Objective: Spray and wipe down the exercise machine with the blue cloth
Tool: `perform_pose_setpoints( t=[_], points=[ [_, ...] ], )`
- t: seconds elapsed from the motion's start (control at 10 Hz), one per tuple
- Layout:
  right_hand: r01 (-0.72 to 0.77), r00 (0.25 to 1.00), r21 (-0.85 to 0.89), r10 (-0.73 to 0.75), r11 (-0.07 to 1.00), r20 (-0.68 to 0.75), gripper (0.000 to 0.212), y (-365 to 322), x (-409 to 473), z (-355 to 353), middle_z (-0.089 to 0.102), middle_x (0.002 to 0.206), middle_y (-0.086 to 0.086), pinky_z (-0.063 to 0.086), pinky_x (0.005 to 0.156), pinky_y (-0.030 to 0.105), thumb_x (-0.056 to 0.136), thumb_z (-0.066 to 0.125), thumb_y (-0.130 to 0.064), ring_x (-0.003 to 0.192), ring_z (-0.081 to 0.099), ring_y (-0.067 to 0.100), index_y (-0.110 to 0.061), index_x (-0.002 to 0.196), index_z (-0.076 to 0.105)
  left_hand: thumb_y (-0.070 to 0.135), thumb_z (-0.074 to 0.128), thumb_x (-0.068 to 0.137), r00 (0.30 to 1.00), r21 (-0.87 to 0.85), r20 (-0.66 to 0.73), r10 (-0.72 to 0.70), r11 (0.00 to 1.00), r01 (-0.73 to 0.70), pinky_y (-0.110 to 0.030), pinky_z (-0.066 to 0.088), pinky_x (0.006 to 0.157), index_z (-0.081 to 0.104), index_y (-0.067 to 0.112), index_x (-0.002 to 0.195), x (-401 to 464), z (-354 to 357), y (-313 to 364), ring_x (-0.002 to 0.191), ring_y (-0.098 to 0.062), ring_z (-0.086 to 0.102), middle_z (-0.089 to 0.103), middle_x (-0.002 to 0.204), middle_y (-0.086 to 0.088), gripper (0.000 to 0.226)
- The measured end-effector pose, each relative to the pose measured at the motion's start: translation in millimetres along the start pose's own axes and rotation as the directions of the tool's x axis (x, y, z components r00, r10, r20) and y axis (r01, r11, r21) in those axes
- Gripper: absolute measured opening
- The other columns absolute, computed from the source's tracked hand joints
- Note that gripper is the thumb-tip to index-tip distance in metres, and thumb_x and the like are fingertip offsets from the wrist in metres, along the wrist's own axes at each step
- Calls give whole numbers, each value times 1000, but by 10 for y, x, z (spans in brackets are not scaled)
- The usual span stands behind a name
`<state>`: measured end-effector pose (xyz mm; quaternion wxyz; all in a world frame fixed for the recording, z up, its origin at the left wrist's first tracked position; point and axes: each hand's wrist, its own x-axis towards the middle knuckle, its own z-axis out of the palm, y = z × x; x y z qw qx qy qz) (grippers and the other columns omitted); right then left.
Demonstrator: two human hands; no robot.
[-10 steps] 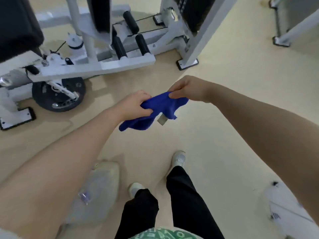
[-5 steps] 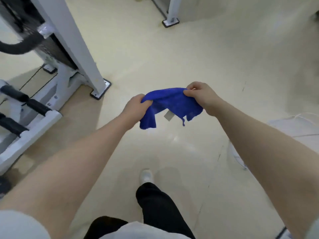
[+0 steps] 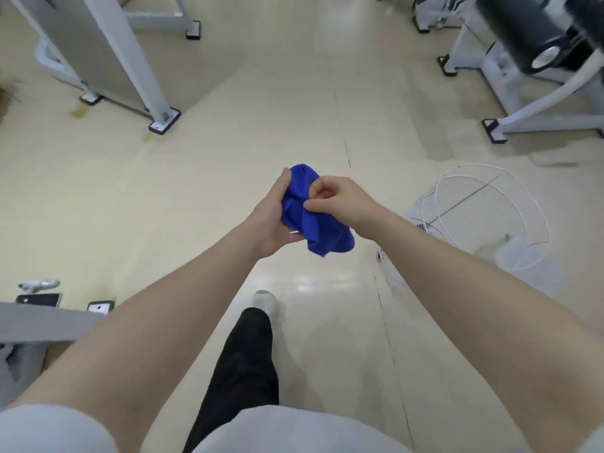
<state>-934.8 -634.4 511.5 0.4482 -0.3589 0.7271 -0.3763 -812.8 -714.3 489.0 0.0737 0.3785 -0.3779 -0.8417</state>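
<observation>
Head view: fingers of the right hand (image 3: 340, 201) curl and pinch a fold of the blue cloth (image 3: 312, 217), while the left hand (image 3: 273, 220) cups the bunched cloth from the side, its fingers wrapped against it. Cloth and hands are held above the pale floor (image 3: 196, 191). White machine frames (image 3: 108, 50) stand well apart at upper left, another machine (image 3: 529, 70) at upper right, a white wire fan guard (image 3: 483, 210) near the right forearm.

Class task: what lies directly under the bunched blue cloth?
The left hand cups the blue cloth from below; the right hand pinches its top. The left palm is covered.
</observation>
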Motion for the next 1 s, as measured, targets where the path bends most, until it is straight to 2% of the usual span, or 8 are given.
perform_pose_setpoints(
  t=[0.2,0.3,0.4,0.5,0.7,0.8,0.9,1.0],
  points=[
    [24,941,137,24,990,-339,29,65,741,-780,48,88,-3,40,71,26,76,69,-8,76,46,13,-21,90,48,14,46,88,999,136,17,-44,990,41,-34,50,75,58,12,108,1158,430,657,91,-26,63,67,101,-10,23],
    [-61,890,213,150,975,-432,61,160,912,-1201,38,124,0,38,74,18,77,74,-22,108,42,12,-27,125,37,7,40,85,987,177,90,-130,978,112,-39,54,74,56,10,106,1605,845,911,84,-28,65,66,95,-11,27],
    [-216,900,411,344,886,-267,77,366,902,-1546,44,132,-8,43,79,22,79,70,-44,118,47,13,-31,139,23,1,34,85,966,174,174,-193,971,163,-41,53,82,58,5,92,1874,1310,964,78,-26,66,67,85,-12,25],
    [-142,905,649,363,748,-221,44,699,817,-1974,63,121,-3,52,89,39,89,60,-35,108,62,19,-26,129,45,4,38,86,935,288,196,-294,929,232,-41,49,89,57,7,88,2204,1884,884,81,-26,61,63,86,-11,20],
    [-39,633,675,541,736,-553,35,1440,686,-2814,67,107,7,53,82,33,78,64,-8,100,65,24,-12,113,56,18,46,92,908,693,253,-334,717,70,-27,44,85,44,17,126,2848,2805,466,96,-13,54,54,109,0,34],
    [-114,498,662,619,741,-608,20,1811,581,-3320,66,96,4,49,73,29,80,61,-4,88,64,20,-16,97,60,18,45,93,865,741,274,-420,666,88,-31,37,98,52,23,117,3167,3294,350,109,-13,50,53,114,5,25],
    [-159,482,703,676,694,-557,18,2098,456,-3743,62,110,9,49,78,34,85,63,-8,87,59,18,-21,94,55,22,47,94,843,781,268,-467,617,93,-32,40,99,53,17,122,3469,3695,217,109,-15,51,54,121,1,29],
    [-393,398,750,834,531,-382,68,2301,403,-4074,45,135,3,42,85,40,86,65,-33,114,50,26,-17,140,28,25,48,94,860,797,227,-456,595,105,-31,45,91,55,17,115,3710,4012,110,97,-16,57,60,113,-1,24]
  ],
)
